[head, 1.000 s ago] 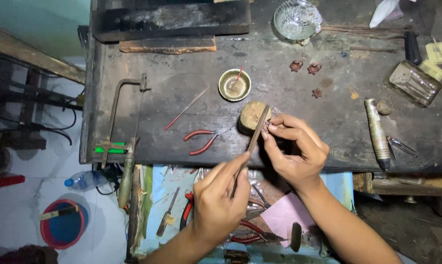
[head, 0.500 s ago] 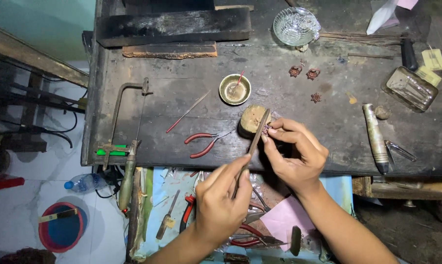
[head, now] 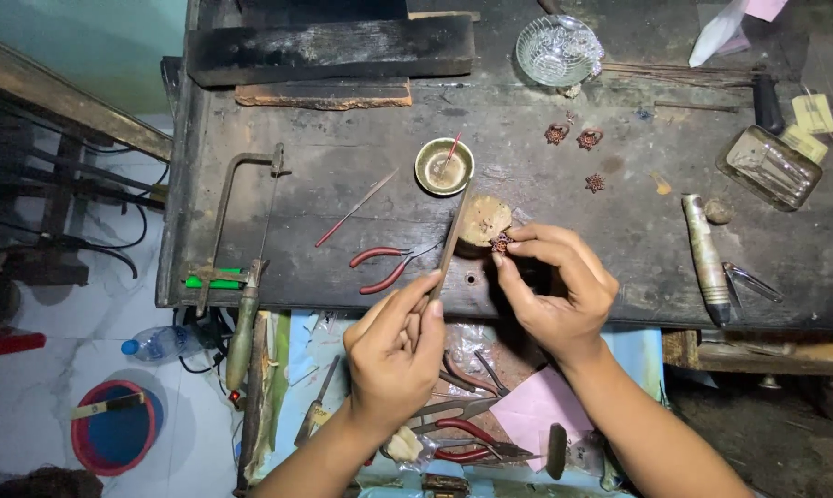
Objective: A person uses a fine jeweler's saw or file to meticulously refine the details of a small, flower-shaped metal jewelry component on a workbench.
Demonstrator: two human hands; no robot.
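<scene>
A small reddish flower-shaped ornament is pinched between the fingertips of the right hand, held against the rounded wooden peg at the front of the dark workbench. The left hand grips a slim flat file by its lower end, the blade slanting up so that it lies just beside the ornament, touching or nearly so. The step in hand looks like filing an edge of the piece; the next stroke calls for a steady pinch, the piece braced on the peg, and short light passes so the thin metal does not bend or slip. Three similar ornaments lie further back, a small brass bowl stands just behind the peg, red-handled pliers lie to the left, and a saw frame rests beyond them.
</scene>
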